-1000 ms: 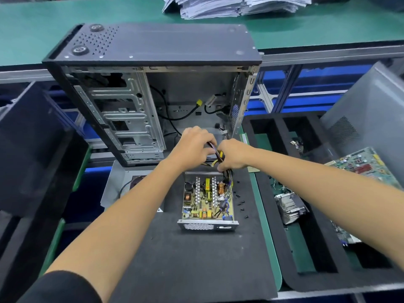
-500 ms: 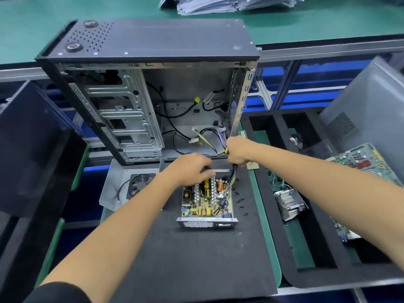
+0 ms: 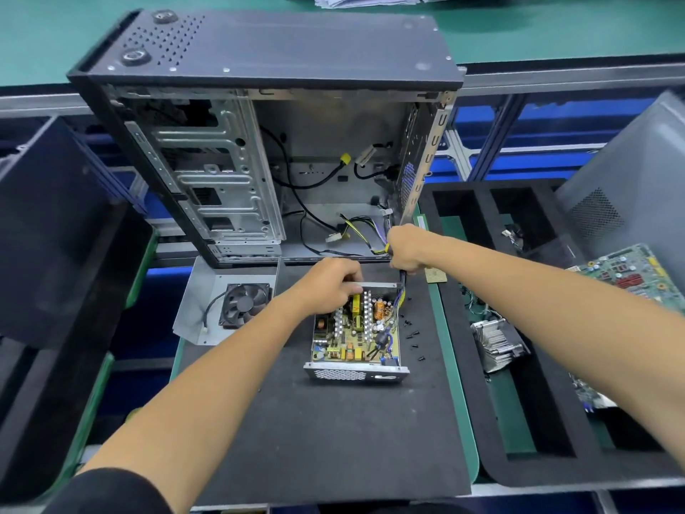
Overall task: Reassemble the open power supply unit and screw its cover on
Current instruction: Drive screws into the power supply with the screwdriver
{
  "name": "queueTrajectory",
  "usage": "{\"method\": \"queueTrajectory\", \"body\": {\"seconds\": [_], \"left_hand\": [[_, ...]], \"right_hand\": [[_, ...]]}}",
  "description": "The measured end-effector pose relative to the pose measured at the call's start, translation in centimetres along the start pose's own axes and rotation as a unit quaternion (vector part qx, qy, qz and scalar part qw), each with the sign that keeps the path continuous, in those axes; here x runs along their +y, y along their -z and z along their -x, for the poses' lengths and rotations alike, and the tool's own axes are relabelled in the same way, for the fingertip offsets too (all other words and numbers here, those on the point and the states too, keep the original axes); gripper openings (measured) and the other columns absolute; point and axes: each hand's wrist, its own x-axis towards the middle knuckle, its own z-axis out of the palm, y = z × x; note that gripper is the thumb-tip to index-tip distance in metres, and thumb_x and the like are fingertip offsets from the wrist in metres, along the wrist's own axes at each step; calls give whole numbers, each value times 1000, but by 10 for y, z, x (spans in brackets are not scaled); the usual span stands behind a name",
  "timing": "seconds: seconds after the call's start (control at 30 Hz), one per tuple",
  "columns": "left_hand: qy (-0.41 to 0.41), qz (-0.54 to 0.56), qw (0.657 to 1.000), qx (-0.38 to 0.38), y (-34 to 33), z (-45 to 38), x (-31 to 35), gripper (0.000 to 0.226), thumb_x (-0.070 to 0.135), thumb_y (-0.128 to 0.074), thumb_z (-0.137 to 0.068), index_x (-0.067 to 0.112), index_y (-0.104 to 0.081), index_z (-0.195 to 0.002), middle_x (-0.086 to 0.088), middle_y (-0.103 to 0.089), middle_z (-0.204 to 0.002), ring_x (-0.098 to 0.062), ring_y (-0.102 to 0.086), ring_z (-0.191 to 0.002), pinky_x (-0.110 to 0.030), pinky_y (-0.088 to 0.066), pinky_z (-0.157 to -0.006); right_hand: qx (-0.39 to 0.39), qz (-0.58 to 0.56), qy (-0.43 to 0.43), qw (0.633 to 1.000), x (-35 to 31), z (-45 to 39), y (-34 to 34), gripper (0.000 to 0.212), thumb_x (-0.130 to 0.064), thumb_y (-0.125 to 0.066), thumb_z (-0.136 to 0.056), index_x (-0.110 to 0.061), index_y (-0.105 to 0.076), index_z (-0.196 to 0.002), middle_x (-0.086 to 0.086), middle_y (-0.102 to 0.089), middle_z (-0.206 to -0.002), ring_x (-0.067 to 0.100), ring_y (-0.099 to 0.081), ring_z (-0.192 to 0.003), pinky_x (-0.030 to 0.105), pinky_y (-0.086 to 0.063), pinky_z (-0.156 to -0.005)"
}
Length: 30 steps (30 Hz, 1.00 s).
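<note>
Computer case — an open tower standing upright at the far edge of the black mat, its side panel off and loose cables lying on its floor. The mat covers the near part of the counter, whose green surface shows along the mat's right edge. To the right, a black foam tray holds a finned heatsink; a green circuit board lies further right.

Cover — the grey sheet-metal cover of the power supply, with its black fan facing up, rests left of the mat, just beside the case's base.

Power supply unit — open, its circuit board exposed, sitting on the mat in front of the case with its perforated end wall toward the viewer.

Left hand is curled over the unit's far left corner, fingers gripping the top of the far wall. Right hand is closed around the cable bundle that rises from the unit's far right corner and runs on into the case.

Screws — small black ones scattered on the mat just right of the unit.
</note>
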Motion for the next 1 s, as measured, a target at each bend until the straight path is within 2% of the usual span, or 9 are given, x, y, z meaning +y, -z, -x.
{"method": "queueTrajectory", "body": {"seconds": [0.1, 0.23, 0.4, 0.57, 0.63, 0.73, 0.83, 0.93, 1.0], "left_hand": [[6, -11, 1000, 8, -4, 2, 2, 13, 18, -65, -89, 20, -58, -78, 5, -60, -78, -18, -55, -77, -33, -45, -70], [12, -20, 1000, 16, -8, 4, 2, 16, 20, -66, -88, 24, -57, -76, 10, -57, -74, -16, -54, -75, -31, -41, -65], [23, -26, 999, 16, -13, 7, 4, 22, 20, -64, -89, 28, -50, -73, 5, -60, -80, -18, -54, -79, -31, -39, -65], [20, -10, 999, 27, -18, 11, 6, 16, 20, -63, -88, 23, -52, -77, 2, -61, -85, -21, -54, -82, -36, -45, -71], [9, -6, 1000, 25, -18, 12, 5, 15, 19, -61, -89, 23, -52, -78, 4, -59, -82, -20, -54, -81, -36, -45, -70], [5, 6, 1000, 22, -18, 13, 6, 16, 18, -60, -89, 23, -50, -77, 11, -53, -77, -17, -52, -78, -33, -40, -65], [9, 5, 1000, 19, -18, 12, 7, 19, 18, -60, -90, 25, -50, -76, 13, -52, -76, -16, -51, -78, -31, -36, -63], [8, 6, 1000, 17, -16, 12, 7, 23, 17, -61, -90, 26, -48, -73, 12, -52, -76, -16, -51, -77, -30, -35, -63], [8, 6, 1000, 20, -16, 13, 8, 24, 17, -61, -89, 26, -48, -72, 12, -51, -74, -17, -50, -77, -30, -36, -65]], "right_hand": [[24, -20, 2, 1000, -11, -4, -2, 21, -7, -64, -87, -8, -55, -68, 4, -49, -60, 25, -55, -70, 25, -35, -43], [30, -38, 11, 999, -24, -12, -3, 32, -7, -67, -85, -9, -48, -58, 8, -55, -60, 26, -55, -68, 26, -43, -56], [32, -55, 7, 998, -27, -20, -8, 39, -5, -66, -85, -11, -41, -56, 5, -44, -51, 22, -41, -51, 26, -36, -50], [23, -83, 5, 996, -26, -12, -3, 41, -24, -67, -87, -8, -48, -55, 7, -53, -53, 26, -54, -64, 27, -44, -57], [16, -87, -2, 996, -24, -8, -1, 37, -19, -63, -87, -7, -52, -53, 10, -59, -55, 26, -56, -64, 27, -45, -60], [-9, -55, -24, 998, -19, -2, 0, 21, -2, -58, -78, -6, -60, -57, 10, -61, -57, 25, -58, -62, 23, -41, -49], [-21, -7, -17, 1000, -16, 2, -1, 13, 4, -64, -71, -6, -61, -62, 8, -57, -58, 27, -56, -65, 24, -38, -48], [1, 5, -14, 1000, -19, 4, -5, 13, 3, -65, -71, -8, -59, -68, 9, -54, -61, 26, -51, -63, 24, -36, -45], [16, -20, -10, 1000, -22, 1, -7, 20, 7, -57, -73, -8, -50, -61, 9, -48, -57, 26, -45, -59, 23, -33, -43]]}}
